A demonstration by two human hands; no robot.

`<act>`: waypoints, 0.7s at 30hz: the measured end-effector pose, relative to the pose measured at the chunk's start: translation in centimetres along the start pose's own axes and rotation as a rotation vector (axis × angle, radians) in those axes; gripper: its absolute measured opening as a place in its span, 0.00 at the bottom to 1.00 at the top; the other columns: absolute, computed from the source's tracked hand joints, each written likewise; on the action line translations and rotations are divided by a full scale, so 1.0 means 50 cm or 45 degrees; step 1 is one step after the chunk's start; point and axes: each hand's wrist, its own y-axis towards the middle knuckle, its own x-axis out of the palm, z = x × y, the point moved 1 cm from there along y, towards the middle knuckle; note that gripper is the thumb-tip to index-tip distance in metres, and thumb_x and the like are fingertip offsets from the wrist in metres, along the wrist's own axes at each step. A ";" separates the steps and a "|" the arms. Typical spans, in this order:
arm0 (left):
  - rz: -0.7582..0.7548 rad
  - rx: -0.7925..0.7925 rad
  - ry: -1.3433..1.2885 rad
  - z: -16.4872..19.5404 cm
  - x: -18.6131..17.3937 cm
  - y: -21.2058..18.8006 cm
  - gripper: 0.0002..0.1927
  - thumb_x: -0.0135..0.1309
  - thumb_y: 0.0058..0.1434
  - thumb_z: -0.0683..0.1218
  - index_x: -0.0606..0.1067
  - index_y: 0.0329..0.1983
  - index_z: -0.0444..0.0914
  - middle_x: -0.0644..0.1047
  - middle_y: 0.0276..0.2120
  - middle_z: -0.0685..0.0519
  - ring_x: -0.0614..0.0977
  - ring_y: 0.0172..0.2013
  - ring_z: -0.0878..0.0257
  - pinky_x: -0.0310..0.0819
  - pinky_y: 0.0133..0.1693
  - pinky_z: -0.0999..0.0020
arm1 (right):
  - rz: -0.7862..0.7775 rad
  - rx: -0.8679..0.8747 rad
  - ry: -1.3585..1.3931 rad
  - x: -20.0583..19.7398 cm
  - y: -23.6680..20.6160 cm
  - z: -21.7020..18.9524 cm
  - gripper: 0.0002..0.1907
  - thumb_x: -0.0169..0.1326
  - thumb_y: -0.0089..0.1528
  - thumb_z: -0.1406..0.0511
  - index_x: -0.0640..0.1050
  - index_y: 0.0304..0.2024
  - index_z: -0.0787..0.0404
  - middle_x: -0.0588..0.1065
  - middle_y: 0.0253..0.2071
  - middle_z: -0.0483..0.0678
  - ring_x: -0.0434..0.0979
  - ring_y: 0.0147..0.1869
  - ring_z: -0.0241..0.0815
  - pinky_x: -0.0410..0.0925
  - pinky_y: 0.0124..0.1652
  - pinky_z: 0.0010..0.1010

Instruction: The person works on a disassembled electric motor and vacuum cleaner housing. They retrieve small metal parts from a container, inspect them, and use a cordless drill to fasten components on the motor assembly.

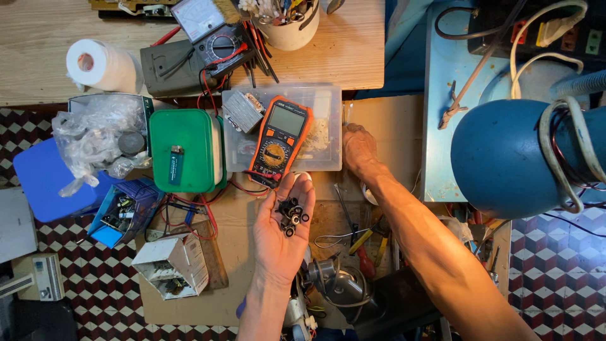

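Cluttered bench over checkered floor; left hand (283,227) below orange multimeter (278,140), palm up, fingers apart, cupping small black washers (291,215) so none roll off; right hand (358,150) just right of meter, knuckles up, grip can't be told

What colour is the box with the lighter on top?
Green. The lidded box under the small lighter shows best in the head view.

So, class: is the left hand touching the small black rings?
Touching. The head view shows the small black rings lying in a pile on the open, upturned palm of the left hand.
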 end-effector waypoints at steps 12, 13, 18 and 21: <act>-0.027 -0.042 -0.025 0.011 0.000 -0.008 0.20 0.42 0.73 0.47 0.73 0.57 0.27 0.76 0.56 0.37 0.79 0.57 0.50 0.71 0.63 0.54 | -0.076 0.409 0.276 -0.035 -0.009 0.039 0.11 0.53 0.59 0.68 0.82 0.42 0.63 0.79 0.38 0.65 0.82 0.42 0.61 0.74 0.43 0.46; -0.025 -0.039 -0.025 0.013 0.000 -0.008 0.20 0.42 0.73 0.48 0.72 0.57 0.27 0.76 0.56 0.37 0.79 0.58 0.50 0.71 0.63 0.54 | -0.043 0.443 0.364 -0.046 -0.015 0.042 0.11 0.51 0.60 0.69 0.83 0.41 0.62 0.79 0.37 0.64 0.84 0.39 0.58 0.74 0.42 0.44; -0.044 -0.049 -0.046 0.011 -0.001 -0.005 0.20 0.41 0.73 0.47 0.72 0.57 0.28 0.76 0.56 0.38 0.78 0.58 0.50 0.72 0.63 0.54 | -0.039 0.645 0.376 -0.087 -0.058 0.042 0.11 0.52 0.60 0.68 0.83 0.40 0.62 0.79 0.32 0.63 0.84 0.39 0.56 0.74 0.42 0.41; 0.012 -0.064 -0.030 0.008 -0.003 -0.008 0.20 0.41 0.73 0.47 0.72 0.57 0.28 0.76 0.56 0.38 0.78 0.57 0.50 0.72 0.63 0.54 | -0.183 0.656 0.285 -0.091 -0.054 0.034 0.09 0.53 0.59 0.68 0.83 0.38 0.62 0.79 0.33 0.63 0.83 0.39 0.58 0.74 0.43 0.43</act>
